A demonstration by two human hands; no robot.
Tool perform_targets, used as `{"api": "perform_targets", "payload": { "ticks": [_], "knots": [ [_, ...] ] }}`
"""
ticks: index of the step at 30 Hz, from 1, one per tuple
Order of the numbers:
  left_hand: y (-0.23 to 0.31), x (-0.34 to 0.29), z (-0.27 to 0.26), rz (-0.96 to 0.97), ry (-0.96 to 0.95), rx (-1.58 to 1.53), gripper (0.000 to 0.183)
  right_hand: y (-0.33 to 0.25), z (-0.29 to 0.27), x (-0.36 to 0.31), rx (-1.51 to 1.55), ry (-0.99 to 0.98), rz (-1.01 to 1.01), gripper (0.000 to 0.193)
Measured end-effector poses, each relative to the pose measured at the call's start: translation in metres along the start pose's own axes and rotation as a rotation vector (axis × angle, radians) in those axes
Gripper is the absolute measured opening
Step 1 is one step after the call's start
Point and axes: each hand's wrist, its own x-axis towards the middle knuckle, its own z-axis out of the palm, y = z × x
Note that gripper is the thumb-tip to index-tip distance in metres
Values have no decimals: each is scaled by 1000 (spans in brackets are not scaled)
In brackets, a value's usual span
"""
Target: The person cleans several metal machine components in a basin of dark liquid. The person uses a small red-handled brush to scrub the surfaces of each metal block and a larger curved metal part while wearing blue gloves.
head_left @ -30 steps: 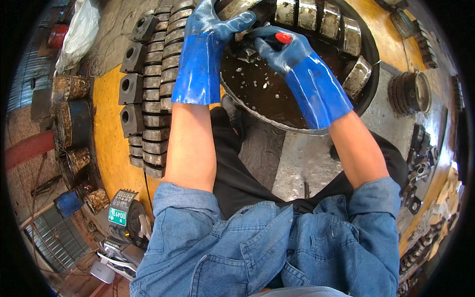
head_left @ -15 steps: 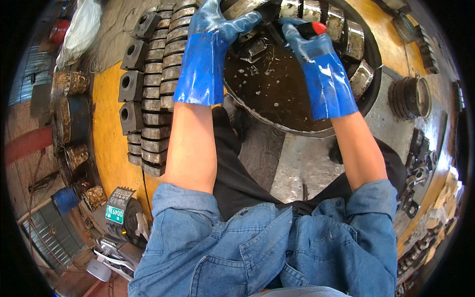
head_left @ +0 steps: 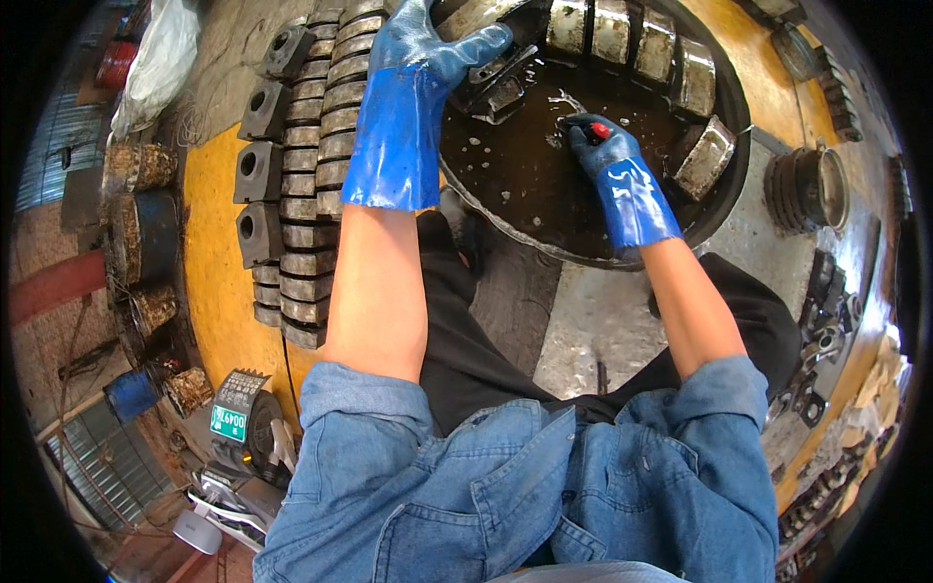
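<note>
Both my hands wear long blue rubber gloves. My left hand (head_left: 418, 49) is at the upper left rim of a round basin (head_left: 544, 251) of murky brown liquid. Its thumb and fingers grip a curved metal block (head_left: 478, 16), with some fingers cut off by the upper edge. Below the thumb lies another dark wet metal piece (head_left: 498, 100). Over the liquid, my right hand (head_left: 601, 146) is closed round a tool with a red end (head_left: 599, 129); its working end is hidden. Several curved metal blocks (head_left: 654, 44) line the basin's far right side.
Left of the basin stand long rows of stacked curved metal blocks (head_left: 309, 233), beside dark blocks with holes (head_left: 259, 173). A round ribbed metal part (head_left: 819, 189) sits to the right. Rusty drums (head_left: 141, 238) and a vehicle with a green plate (head_left: 229, 423) are farther left.
My right hand with the red-ended tool has moved down and away from the left hand, lower over the liquid. My left hand has hardly moved.
</note>
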Motion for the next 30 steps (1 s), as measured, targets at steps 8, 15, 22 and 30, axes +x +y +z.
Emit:
{"api": "perform_targets", "payload": {
  "ticks": [8,15,22,30],
  "knots": [
    [-12,4,5,-44,-7,-123,96,-128,-30,-11,166,192,-870,25],
    [-8,4,3,-15,-4,-27,99,-126,-45,14,138,43,-851,28],
    [-12,6,6,-21,12,-48,100,-124,-39,24,271,136,-738,24],
    [-9,4,1,-45,-4,-7,99,-149,-37,16,319,-65,-302,24]
  ]
}}
